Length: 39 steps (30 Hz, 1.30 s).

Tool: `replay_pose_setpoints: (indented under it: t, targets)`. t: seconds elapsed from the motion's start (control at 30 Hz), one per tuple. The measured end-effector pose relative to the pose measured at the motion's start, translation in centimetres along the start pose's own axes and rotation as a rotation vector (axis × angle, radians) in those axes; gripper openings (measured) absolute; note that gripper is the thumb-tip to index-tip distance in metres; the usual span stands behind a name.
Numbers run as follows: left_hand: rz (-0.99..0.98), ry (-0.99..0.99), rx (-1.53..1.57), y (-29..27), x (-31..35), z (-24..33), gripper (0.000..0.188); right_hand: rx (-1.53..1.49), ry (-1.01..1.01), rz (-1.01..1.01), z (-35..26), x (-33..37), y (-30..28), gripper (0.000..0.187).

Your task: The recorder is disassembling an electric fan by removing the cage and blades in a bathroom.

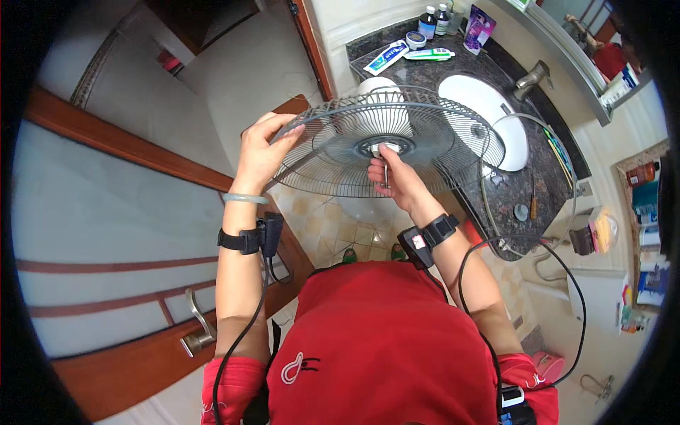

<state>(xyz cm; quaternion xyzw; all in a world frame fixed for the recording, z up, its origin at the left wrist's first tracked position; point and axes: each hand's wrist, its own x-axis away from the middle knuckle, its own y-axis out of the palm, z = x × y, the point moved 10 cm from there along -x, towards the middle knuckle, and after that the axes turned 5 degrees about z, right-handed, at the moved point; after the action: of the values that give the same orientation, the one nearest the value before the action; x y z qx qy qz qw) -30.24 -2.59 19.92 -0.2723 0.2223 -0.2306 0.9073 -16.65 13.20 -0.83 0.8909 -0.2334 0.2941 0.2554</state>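
- Grey grille [433, 147]: its left rim is gripped in the closed left hand [261, 147].
- Right hand [400, 178]: nearer the hub [364, 146], thumb on it, fingers curled around a thin silver piece [386, 177].
- The grille's long axis runs left to right, just ahead of both hands.
- Basin [467, 86]: ahead and right of the right hand.

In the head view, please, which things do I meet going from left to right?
Door handle, left hand, right hand, purple pouch, faucet. The fan guard overlaps both hands, so it is left out.
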Motion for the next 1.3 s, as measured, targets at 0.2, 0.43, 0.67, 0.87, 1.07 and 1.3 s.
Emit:
replay_pose_setpoints:
  t: [0.2, 0.43, 0.67, 0.87, 1.07, 1.3]
  targets:
    - [0.079, 0.142, 0.115, 0.1, 0.7, 1.0, 0.021, -0.007, -0.094, 0.178, -0.1, -0.5, -0.4, 0.045]
    - [0.057, 0.179, 0.112, 0.4, 0.8, 1.4, 0.023, -0.004, -0.186, 0.327, -0.6, -0.6, -1.2, 0.043]
    - [0.101, 0.197, 0.044, 0.0, 1.5, 2.2, 0.023, 0.168, -0.302, 0.467, -1.6, -0.9, -2.6, 0.044]
    - [0.110, 0.204, 0.058, 0.0, 1.7, 1.9, 0.023, 0.322, -0.326, 0.491, -2.2, -1.0, -3.0, 0.053]
    - [0.077, 0.176, 0.062, 0.2, 1.4, 1.4, 0.023, 0.405, -0.259, 0.397, -2.5, -0.4, -2.6, 0.057]
    - [0.080, 0.197, 0.046, 0.0, 1.9, 2.0, 0.024, 0.791, -0.263, 0.450, -4.9, 0.0, -2.5, 0.052]
